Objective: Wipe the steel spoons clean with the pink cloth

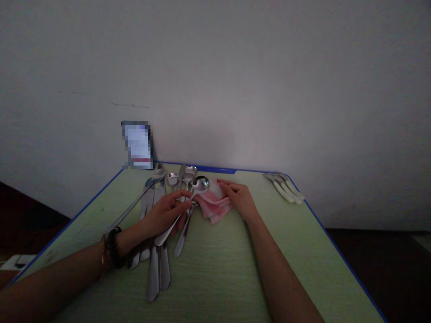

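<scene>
My left hand (166,213) is closed around the handle of a large steel spoon (199,184), whose bowl rests against a folded pink cloth (213,204). On that cloth lies my right hand (239,197), fingers stretched out and touching its far edge. Several more steel spoons and knives (158,264) are spread on the green table (215,273) under and beside my left hand. A dark beaded bracelet is on my left wrist.
Cutlery with white handles (286,188) lies at the table's far right corner. A small dark-framed card (137,144) leans against the white wall at the far left corner. The table has a blue rim.
</scene>
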A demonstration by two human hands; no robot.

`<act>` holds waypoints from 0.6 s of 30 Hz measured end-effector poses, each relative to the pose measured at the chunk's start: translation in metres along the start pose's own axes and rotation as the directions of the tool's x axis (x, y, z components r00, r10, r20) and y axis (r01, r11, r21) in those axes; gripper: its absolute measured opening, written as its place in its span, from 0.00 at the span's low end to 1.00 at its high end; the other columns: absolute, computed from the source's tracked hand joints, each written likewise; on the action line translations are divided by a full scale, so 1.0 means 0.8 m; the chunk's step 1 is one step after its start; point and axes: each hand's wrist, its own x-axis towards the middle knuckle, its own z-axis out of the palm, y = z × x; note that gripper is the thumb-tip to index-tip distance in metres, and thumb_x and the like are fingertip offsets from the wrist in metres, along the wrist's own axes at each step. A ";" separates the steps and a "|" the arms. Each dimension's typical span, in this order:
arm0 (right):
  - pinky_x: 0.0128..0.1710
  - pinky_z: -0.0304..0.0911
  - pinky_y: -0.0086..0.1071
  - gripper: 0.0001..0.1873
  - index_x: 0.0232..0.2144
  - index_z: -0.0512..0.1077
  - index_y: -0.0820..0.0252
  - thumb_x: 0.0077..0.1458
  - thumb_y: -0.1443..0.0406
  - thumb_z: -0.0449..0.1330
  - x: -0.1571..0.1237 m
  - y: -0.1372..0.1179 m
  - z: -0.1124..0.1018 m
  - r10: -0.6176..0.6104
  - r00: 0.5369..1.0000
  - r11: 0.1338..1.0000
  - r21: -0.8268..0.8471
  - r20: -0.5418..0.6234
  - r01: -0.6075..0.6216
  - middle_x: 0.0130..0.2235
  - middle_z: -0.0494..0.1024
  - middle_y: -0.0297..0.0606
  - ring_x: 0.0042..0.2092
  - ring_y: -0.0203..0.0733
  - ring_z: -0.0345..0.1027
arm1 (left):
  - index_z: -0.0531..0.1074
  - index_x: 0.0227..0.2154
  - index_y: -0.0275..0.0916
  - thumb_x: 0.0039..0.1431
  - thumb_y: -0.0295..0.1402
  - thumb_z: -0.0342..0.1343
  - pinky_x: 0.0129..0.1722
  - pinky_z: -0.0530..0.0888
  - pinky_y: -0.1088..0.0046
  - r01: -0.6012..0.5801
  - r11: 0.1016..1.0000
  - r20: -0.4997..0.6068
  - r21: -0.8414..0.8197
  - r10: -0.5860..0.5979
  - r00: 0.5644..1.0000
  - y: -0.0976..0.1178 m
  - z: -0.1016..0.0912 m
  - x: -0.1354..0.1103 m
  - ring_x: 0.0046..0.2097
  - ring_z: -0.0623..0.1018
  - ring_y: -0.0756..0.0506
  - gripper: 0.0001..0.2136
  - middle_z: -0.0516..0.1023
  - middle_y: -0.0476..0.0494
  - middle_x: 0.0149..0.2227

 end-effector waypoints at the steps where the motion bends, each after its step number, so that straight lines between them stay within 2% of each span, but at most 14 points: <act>1: 0.43 0.64 0.37 0.11 0.20 0.73 0.60 0.42 0.58 0.65 0.000 -0.001 0.001 0.027 0.999 0.999 -0.023 0.041 -0.027 0.42 0.78 0.41 0.42 0.44 0.71 | 0.63 0.44 0.39 0.56 0.46 0.48 0.10 0.57 0.82 0.004 1.000 0.000 0.000 -0.004 1.000 0.000 0.000 0.000 0.10 0.65 0.53 0.19 0.67 0.58 0.12; 2: 0.39 0.65 0.35 0.11 0.26 0.74 0.60 0.38 0.61 0.68 0.000 -0.002 0.001 0.066 0.994 0.998 -0.023 0.088 -0.064 0.42 0.77 0.40 0.39 0.42 0.72 | 0.63 0.44 0.38 0.56 0.46 0.49 0.10 0.57 0.82 0.005 1.000 -0.001 0.001 -0.005 1.000 0.000 0.000 0.000 0.10 0.65 0.53 0.18 0.67 0.58 0.12; 4: 0.32 0.66 0.32 0.28 0.40 0.71 0.57 0.32 0.66 0.71 0.000 -0.004 0.000 0.156 0.975 0.987 0.006 0.158 -0.159 0.39 0.77 0.37 0.34 0.39 0.72 | 0.64 0.43 0.38 0.57 0.45 0.49 0.10 0.57 0.83 -0.005 1.000 -0.005 0.002 0.005 1.000 -0.002 0.001 0.000 0.10 0.65 0.53 0.17 0.68 0.58 0.12; 5: 0.30 0.65 0.31 0.33 0.44 0.69 0.56 0.31 0.67 0.71 0.000 -0.005 0.000 0.189 0.968 0.981 0.016 0.166 -0.194 0.37 0.77 0.35 0.33 0.38 0.71 | 0.64 0.43 0.38 0.57 0.45 0.49 0.10 0.57 0.83 -0.010 1.000 -0.008 -0.002 0.010 1.000 -0.003 0.001 0.000 0.10 0.65 0.53 0.17 0.67 0.58 0.12; 6: 0.29 0.65 0.30 0.34 0.45 0.68 0.57 0.31 0.68 0.71 0.000 -0.007 -0.001 0.205 0.964 0.977 0.017 0.167 -0.211 0.35 0.77 0.34 0.32 0.37 0.71 | 0.64 0.42 0.38 0.57 0.44 0.49 0.10 0.57 0.83 -0.015 1.000 -0.005 -0.005 0.015 1.000 -0.004 0.001 0.001 0.10 0.65 0.53 0.16 0.67 0.58 0.12; 10: 0.28 0.63 0.27 0.15 0.31 0.72 0.61 0.36 0.68 0.68 0.000 -0.012 -0.001 0.152 0.971 0.988 0.008 0.184 -0.156 0.29 0.77 0.30 0.29 0.34 0.68 | 0.65 0.42 0.38 0.57 0.43 0.50 0.11 0.60 0.83 -0.030 1.000 0.047 0.010 0.029 0.998 -0.007 0.001 0.002 0.11 0.66 0.53 0.15 0.69 0.57 0.13; 13: 0.26 0.62 0.25 0.09 0.26 0.72 0.61 0.38 0.68 0.67 -0.004 -0.013 0.004 0.164 0.966 0.964 0.176 0.202 -0.200 0.25 0.76 0.28 0.25 0.32 0.66 | 0.66 0.40 0.38 0.57 0.44 0.51 0.11 0.60 0.83 -0.037 0.999 0.078 0.034 0.034 0.996 -0.008 0.003 0.002 0.12 0.66 0.53 0.15 0.69 0.57 0.12; 14: 0.27 0.63 0.26 0.09 0.27 0.72 0.60 0.39 0.67 0.67 -0.006 -0.013 0.007 0.177 0.958 0.926 0.290 0.227 -0.240 0.25 0.76 0.28 0.26 0.33 0.67 | 0.66 0.40 0.38 0.57 0.44 0.50 0.11 0.60 0.83 -0.033 0.999 0.083 0.042 0.030 0.996 -0.008 0.004 0.002 0.11 0.66 0.53 0.15 0.69 0.57 0.12; 16: 0.32 0.67 0.29 0.09 0.30 0.73 0.60 0.43 0.65 0.64 -0.008 -0.012 0.010 0.187 0.935 0.799 0.507 0.302 -0.324 0.29 0.79 0.32 0.29 0.36 0.71 | 0.67 0.37 0.38 0.57 0.45 0.49 0.11 0.59 0.82 -0.024 0.998 0.079 0.064 0.019 0.997 -0.009 0.005 0.002 0.11 0.65 0.53 0.15 0.69 0.57 0.12; 18: 0.36 0.69 0.33 0.10 0.33 0.73 0.61 0.46 0.62 0.62 -0.009 -0.011 0.010 0.201 0.917 0.699 0.606 0.344 -0.380 0.32 0.80 0.36 0.32 0.40 0.73 | 0.68 0.34 0.38 0.58 0.46 0.48 0.12 0.59 0.82 -0.021 0.995 0.066 0.096 0.014 0.998 -0.010 0.006 0.002 0.12 0.65 0.53 0.15 0.69 0.56 0.13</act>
